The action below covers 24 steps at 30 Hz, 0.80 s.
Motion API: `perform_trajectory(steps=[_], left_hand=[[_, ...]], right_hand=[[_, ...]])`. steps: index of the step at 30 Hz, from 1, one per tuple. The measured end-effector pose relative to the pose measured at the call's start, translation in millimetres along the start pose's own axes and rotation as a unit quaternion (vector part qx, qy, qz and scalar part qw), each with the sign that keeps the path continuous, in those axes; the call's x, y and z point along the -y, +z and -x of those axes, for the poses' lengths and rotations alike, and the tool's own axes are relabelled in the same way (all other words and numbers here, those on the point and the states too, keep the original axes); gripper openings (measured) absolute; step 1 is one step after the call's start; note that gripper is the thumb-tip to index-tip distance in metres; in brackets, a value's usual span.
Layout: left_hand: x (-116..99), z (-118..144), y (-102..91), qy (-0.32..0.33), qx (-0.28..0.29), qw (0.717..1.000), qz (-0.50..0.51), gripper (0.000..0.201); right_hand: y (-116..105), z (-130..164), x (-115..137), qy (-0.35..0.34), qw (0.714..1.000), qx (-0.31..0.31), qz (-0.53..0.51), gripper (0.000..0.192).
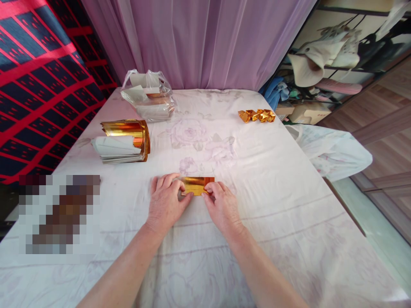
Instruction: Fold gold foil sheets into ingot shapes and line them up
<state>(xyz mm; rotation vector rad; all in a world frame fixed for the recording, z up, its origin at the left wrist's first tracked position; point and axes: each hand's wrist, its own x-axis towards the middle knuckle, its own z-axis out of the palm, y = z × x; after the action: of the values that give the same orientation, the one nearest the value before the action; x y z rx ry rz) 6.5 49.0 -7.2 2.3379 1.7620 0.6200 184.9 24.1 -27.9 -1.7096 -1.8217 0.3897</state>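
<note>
A shiny gold foil paper (196, 183), folded into a narrow rectangle, lies on the cloth-covered table in front of me. My left hand (164, 202) grips its left end, with the thumb at the near edge and the other fingers bent over the far side. At the right end, my right hand (224, 204) pinches the same paper between thumb and fingertips. Both thumbs are close together along the near edge. A bent stack of gold foil sheets (123, 128) with white backs rests beyond my left hand. Folded gold foil pieces (257, 115) sit in a row at the far right.
A clear plastic bag (150, 100) of paper sheets stands at the table's back left. A blurred-out patch (61, 216) covers something at left. Purple curtains (192, 42) hang behind the table. Right of it are a shelf with shoes (340, 47) and a white bag (340, 149).
</note>
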Motion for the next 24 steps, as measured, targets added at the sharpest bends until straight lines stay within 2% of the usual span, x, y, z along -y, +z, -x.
perform_trajectory(steps=[7,14,20,24], left_hand=[[0,0,0.4,0.007,-0.005,1.0,0.0,0.018],[2,0,0.0,0.009,-0.002,1.0,0.002,0.017],[-4,8,5.1,0.012,-0.033,0.999,-0.024,0.011],[-10,10,11.1,0.01,-0.039,0.999,-0.027,0.022]], right_hand=[[-7,7,-11,-0.061,0.998,-0.02,-0.024,0.022],[-19,23,-12,-0.157,0.984,-0.008,0.084,0.037],[-19,27,-11,-0.147,0.979,0.018,0.139,0.04],[-18,26,-10,-0.146,0.978,0.017,0.148,0.041]])
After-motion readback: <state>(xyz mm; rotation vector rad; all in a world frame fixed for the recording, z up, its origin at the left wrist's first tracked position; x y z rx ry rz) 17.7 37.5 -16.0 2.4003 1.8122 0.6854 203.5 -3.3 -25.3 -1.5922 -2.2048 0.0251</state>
